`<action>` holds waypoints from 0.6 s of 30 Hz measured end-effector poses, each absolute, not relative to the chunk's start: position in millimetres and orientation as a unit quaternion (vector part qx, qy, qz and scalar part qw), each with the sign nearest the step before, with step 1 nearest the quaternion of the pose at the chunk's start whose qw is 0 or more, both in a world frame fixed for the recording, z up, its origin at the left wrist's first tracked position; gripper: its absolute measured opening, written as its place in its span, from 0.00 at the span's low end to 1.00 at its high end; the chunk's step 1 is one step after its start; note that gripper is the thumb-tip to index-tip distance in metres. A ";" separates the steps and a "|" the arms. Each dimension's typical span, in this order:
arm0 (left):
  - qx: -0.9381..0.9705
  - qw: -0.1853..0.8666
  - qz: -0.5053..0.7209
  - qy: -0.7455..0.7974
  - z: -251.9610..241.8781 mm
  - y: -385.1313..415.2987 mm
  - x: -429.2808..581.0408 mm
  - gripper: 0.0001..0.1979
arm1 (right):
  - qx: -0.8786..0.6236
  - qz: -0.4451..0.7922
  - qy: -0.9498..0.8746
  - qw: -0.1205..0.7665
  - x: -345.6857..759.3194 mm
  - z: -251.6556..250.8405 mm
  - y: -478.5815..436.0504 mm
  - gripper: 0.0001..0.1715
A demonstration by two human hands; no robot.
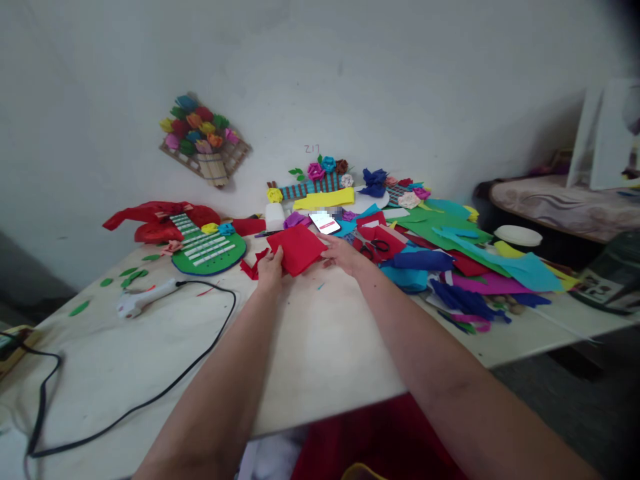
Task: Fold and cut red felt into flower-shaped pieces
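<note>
A folded square of red paper (299,250), perhaps crepe paper, is between my two hands over the table. My left hand (270,268) pinches its left edge with thumb and fingers. At the right corner of the square, my right hand (342,253) has its fingers closed on the paper's edge. Crumpled red scraps (251,268) lie just left of my left hand. Beyond the square rests a phone (326,223) with its screen lit. Black-handled scissors (375,248) lie right of my right hand, on red paper.
A white glue gun (147,297) with a long black cable (173,383) lies at left. Behind it is a green guitar-shaped craft (209,257). Coloured paper sheets (445,230) crowd the right side. A large bottle (613,273) stands at the far right, near a white oval lid (519,235).
</note>
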State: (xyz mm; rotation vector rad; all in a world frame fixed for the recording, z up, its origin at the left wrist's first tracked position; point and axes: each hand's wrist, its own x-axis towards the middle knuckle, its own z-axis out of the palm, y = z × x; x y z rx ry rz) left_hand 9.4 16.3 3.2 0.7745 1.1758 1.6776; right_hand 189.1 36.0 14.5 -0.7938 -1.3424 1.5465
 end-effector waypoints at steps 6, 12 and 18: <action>0.334 0.463 0.670 0.475 3.1 15.8 9.5 0.11 | -0.335 0.580 -0.568 0.478 184.6 15.6 32.7 0.38; 0.363 0.482 0.638 0.478 6.7 11.2 11.3 0.12 | -0.357 0.538 -0.562 0.517 180.8 9.3 41.1 0.28; 0.372 0.479 0.626 0.489 11.3 6.8 14.5 0.09 | -0.404 0.504 -0.544 0.536 178.0 7.0 44.1 0.14</action>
